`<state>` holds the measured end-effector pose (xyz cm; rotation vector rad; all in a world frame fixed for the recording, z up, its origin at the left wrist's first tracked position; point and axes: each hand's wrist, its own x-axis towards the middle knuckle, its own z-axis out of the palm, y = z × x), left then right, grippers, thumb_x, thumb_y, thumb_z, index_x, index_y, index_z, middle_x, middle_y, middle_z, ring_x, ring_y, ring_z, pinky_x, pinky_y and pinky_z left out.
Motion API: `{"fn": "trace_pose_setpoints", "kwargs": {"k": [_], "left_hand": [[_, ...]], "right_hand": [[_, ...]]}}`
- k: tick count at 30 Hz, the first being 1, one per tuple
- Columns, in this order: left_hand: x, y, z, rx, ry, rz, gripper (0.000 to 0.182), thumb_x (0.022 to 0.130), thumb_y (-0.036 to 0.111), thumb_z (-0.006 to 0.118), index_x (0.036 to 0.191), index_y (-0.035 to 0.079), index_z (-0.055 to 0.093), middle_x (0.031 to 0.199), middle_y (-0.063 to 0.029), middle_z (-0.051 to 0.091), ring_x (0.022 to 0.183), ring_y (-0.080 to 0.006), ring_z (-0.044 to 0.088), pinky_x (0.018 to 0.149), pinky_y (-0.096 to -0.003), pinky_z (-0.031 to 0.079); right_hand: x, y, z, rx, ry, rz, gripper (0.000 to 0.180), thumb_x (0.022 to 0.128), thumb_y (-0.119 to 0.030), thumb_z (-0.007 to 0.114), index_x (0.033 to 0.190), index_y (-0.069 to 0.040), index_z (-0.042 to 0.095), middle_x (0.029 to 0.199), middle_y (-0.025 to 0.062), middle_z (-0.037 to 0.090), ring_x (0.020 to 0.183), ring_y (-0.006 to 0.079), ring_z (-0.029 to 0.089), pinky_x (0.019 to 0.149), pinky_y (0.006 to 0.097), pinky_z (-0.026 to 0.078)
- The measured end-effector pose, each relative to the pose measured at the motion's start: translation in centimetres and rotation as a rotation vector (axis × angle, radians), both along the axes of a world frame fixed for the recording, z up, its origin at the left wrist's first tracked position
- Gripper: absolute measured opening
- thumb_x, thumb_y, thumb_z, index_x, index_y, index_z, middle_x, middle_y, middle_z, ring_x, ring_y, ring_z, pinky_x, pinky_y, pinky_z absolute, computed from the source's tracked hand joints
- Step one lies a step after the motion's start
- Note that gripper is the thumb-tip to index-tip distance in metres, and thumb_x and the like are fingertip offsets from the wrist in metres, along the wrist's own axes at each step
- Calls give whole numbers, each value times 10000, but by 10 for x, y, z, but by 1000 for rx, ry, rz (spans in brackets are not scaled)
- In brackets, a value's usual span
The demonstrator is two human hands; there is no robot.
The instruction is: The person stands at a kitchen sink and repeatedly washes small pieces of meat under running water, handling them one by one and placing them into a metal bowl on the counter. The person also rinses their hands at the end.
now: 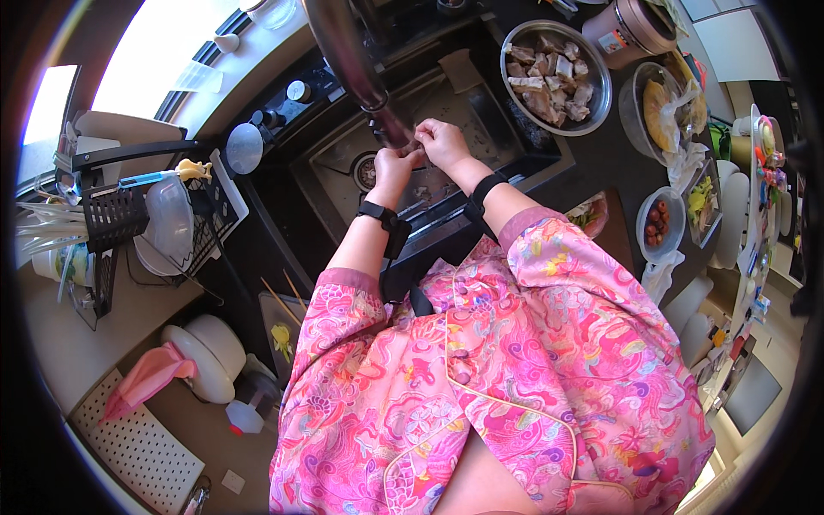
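Both hands meet at the mouth of the faucet [360, 71], over the dark sink [335, 154]. My left hand [394, 168] has its thumb and fingers closed on a small brownish piece [409, 149], which looks like meat but is mostly hidden by the fingers. On the same piece, from the right, my right hand [443, 143] pinches with its fingertips. Below them the sink floor is wet, with bits of scrap near the front and a round drain strainer [365, 171] at the left. Right of the sink stands a steel bowl [602, 96] holding several chunks of bony meat [547, 80].
A dish rack [212, 212] with a utensil basket [116, 219] stands left. Chopsticks [281, 301] lie across a board near my left elbow. At right are a pink canister [624, 35], a plastic bowl [634, 122], a bowl of round reddish fruit [658, 225] and a cutting board [615, 228].
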<state>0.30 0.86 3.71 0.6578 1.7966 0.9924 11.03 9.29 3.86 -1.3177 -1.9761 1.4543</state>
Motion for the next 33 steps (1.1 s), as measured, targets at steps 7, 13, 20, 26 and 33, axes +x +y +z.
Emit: {"fn": "trace_pose_setpoints", "kwargs": {"k": [7, 13, 20, 26, 33], "left_hand": [[1, 7, -31, 46, -48, 78, 164, 868, 58, 566, 969, -54, 631, 916, -56, 642, 794, -122, 614, 705, -246, 517], [-15, -7, -30, -51, 160, -28, 262, 806, 94, 642, 1038, -27, 622, 906, -22, 645, 805, -89, 584, 743, -236, 465], [-18, -13, -21, -31, 48, -27, 331, 765, 88, 681, 1077, -2, 616, 911, -22, 651, 823, -85, 578, 757, -229, 450], [-5, 2, -30, 47, 58, -61, 348, 794, 37, 645, 1131, -23, 578, 956, -29, 637, 855, -87, 576, 792, -211, 446], [-3, 6, -54, 291, -164, -31, 328, 848, 27, 588, 1166, -38, 544, 1024, -26, 615, 915, -83, 561, 825, -211, 440]], "right_hand": [[3, -2, -19, -110, 120, -40, 160, 844, -157, 591, 936, -29, 621, 804, 121, 657, 757, 224, 643, 702, 312, 494], [-4, -9, 7, -147, 169, 37, 184, 761, -145, 658, 890, -18, 626, 771, 141, 644, 718, 235, 635, 663, 322, 486], [-4, -11, 25, -95, -62, 131, 175, 778, -131, 655, 929, -41, 657, 846, 124, 667, 765, 250, 638, 727, 313, 497], [8, -2, -15, -141, 224, -7, 193, 772, -85, 664, 940, 3, 637, 823, 105, 673, 761, 169, 647, 715, 277, 503], [14, -1, -4, -126, 292, -70, 183, 799, -75, 628, 963, 4, 640, 850, 125, 678, 783, 185, 658, 725, 287, 512]]}}
